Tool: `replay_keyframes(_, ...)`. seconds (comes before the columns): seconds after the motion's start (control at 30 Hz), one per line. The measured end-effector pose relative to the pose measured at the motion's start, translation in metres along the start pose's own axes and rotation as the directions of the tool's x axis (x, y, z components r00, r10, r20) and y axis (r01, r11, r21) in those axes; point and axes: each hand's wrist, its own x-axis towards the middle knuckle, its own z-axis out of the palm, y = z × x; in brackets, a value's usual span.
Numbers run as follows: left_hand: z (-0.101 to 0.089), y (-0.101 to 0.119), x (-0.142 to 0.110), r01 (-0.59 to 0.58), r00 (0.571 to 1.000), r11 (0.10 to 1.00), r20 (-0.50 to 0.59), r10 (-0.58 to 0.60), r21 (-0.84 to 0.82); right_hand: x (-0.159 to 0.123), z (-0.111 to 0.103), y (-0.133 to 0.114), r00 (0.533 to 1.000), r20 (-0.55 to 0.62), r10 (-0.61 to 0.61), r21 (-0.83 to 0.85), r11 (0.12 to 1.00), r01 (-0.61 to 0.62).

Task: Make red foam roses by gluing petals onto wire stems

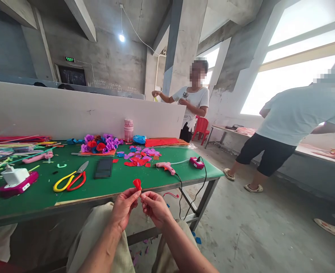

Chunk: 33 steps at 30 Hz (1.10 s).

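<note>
Just beyond the table's front edge, my left hand pinches a small red paper flower between thumb and fingers. My right hand is closed at the flower's base, its fingertips touching the same piece. The flower points up and flares at the top. On the green table ahead lie loose red, purple and blue paper petals. A pink glue gun rests to their right. Finished purple and red paper flowers are heaped behind, to the left.
Scissors, a dark flat rectangle, a power strip and many coloured stems lie leftward. A pink bottle stands by the white partition. Cords hang off the right edge. Two people stand beyond.
</note>
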Motion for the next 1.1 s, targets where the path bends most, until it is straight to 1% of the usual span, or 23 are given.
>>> replay_keyframes(0.2, -0.003, 0.002, -0.002, 0.034, 0.998, 0.999, 0.051, -0.032, -0.029, -0.001, 0.004, -0.004, 0.999, -0.047, 0.008, 0.063, 0.998, -0.005)
replay_keyframes(0.37, -0.004, 0.005, -0.003, 0.017, 1.0, 0.999, 0.012, -0.017, -0.035, -0.006, 0.009, -0.013, 0.997, -0.071, 0.033, 0.039, 0.999, -0.03)
replay_keyframes(0.5, -0.002, 0.004, -0.002, 0.008, 1.0, 1.0, 0.005, -0.007, -0.029, -0.008, 0.011, -0.018, 0.996, -0.084, 0.009, 0.002, 1.0, -0.009)
replay_keyframes(0.7, 0.001, 0.001, -0.003, -0.012, 0.997, 1.0, 0.07, 0.011, 0.012, -0.008, 0.011, -0.017, 0.998, -0.065, -0.018, -0.018, 1.0, 0.016)
replay_keyframes(0.87, 0.003, 0.002, -0.003, -0.045, 0.998, 0.999, 0.05, 0.043, 0.031, -0.009, 0.009, -0.015, 0.999, -0.051, -0.003, -0.024, 1.0, 0.001)
replay_keyframes(1.0, 0.004, 0.004, -0.003, -0.042, 0.998, 0.998, 0.044, 0.04, 0.042, -0.009, 0.009, -0.015, 0.998, -0.057, -0.015, -0.06, 0.998, 0.012)
replay_keyframes(1.1, 0.004, 0.003, -0.003, -0.036, 0.999, 0.999, 0.041, 0.035, 0.02, -0.008, 0.01, -0.016, 0.999, -0.044, -0.016, -0.074, 0.997, 0.013)
